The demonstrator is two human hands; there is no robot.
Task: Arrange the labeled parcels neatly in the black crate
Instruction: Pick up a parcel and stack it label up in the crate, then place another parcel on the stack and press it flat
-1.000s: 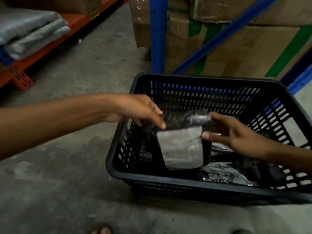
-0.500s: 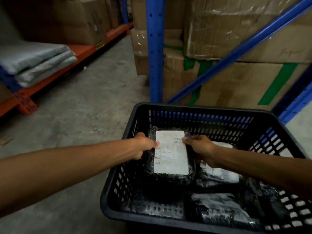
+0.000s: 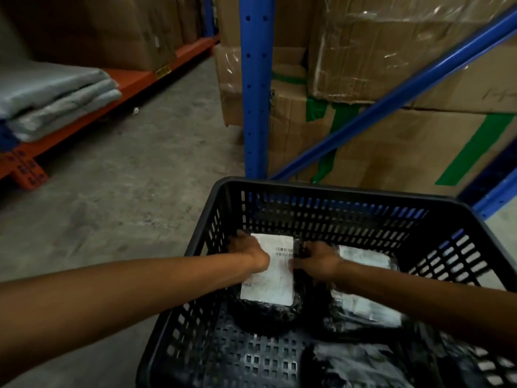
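Note:
The black crate (image 3: 330, 189) stands on the floor in front of me. A black-wrapped parcel with a white label (image 3: 272, 278) lies flat in its far left corner. My left hand (image 3: 249, 252) rests on the parcel's left edge and my right hand (image 3: 319, 259) on its right edge, both gripping it. Right beside it lies a second labeled parcel (image 3: 363, 303), partly hidden under my right forearm. A third crumpled black parcel (image 3: 355, 365) sits at the near right of the crate floor.
Blue rack uprights (image 3: 256, 88) and stacked cardboard boxes (image 3: 391, 79) rise just behind the crate. An orange shelf (image 3: 123, 82) at left carries folded grey bags (image 3: 56, 99). Bare concrete floor (image 3: 126, 177) lies to the left.
The parcel went from held upright over the crate to lying flat, label up, in the far left corner. Both hands pushed it down and back. My view moved closer to the crate.

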